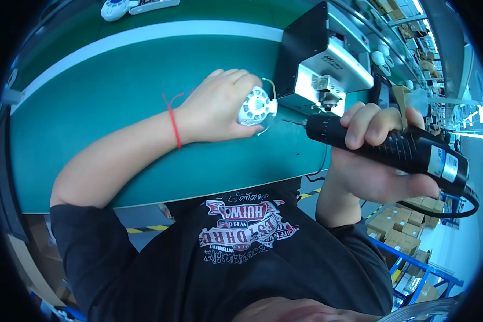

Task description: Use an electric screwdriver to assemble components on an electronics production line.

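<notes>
My left hand (222, 107) is wrapped around a round white plastic part (255, 106) with ribs like spokes and a thin loop of wire or cord at its side. It holds the part over the green table, the ribbed face turned to the right. In my right hand (373, 145) is a black electric screwdriver (386, 148), held nearly level with its thin bit pointing left at the white part. A gap separates the bit's tip from the part. A black cable leaves the tool's back end.
A black and silver machine (327, 64), probably a screw feeder, stands just beyond the screwdriver. The green table (91, 129) has a pale strip along its far side. White devices (114, 9) lie past it at the far left. Cardboard boxes (405, 222) are stacked at the right.
</notes>
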`<state>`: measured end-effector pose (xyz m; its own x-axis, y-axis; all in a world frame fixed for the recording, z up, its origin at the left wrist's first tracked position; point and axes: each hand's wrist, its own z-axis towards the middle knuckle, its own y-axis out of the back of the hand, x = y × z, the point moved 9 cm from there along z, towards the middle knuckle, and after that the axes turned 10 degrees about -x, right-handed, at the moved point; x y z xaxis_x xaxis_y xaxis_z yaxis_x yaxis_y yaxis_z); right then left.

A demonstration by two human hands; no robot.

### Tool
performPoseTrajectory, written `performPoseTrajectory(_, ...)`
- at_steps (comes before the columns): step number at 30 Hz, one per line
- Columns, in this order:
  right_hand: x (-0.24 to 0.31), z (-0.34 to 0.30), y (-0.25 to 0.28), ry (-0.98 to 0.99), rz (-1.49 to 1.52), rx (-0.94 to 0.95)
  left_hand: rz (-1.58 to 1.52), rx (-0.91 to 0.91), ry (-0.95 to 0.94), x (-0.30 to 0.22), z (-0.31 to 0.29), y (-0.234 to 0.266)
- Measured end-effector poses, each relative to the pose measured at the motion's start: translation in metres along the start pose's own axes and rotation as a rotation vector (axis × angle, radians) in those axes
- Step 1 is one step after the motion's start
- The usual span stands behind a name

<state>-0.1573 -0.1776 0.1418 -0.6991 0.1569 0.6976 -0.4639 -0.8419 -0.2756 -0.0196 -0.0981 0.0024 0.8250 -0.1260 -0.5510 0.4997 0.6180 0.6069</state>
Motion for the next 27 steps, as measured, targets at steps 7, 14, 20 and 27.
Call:
performPoseTrajectory(7,-0.021,-0.006,-0.030,0.042,0.008,0.106,0.026,-0.022,-0.015,-0.002,-0.002,0.003)
performPoseTrajectory(14,-0.029,-0.008,-0.035,0.025,0.001,0.110,0.009,-0.015,-0.003,0.000,-0.004,0.002)
performPoseTrajectory(20,-0.035,-0.005,-0.041,0.042,0.002,0.149,-0.003,-0.010,0.000,0.001,0.000,0.001)
performPoseTrajectory(27,-0.036,-0.002,-0.032,-0.126,0.280,0.021,-0.069,0.026,-0.023,-0.010,-0.004,0.019)
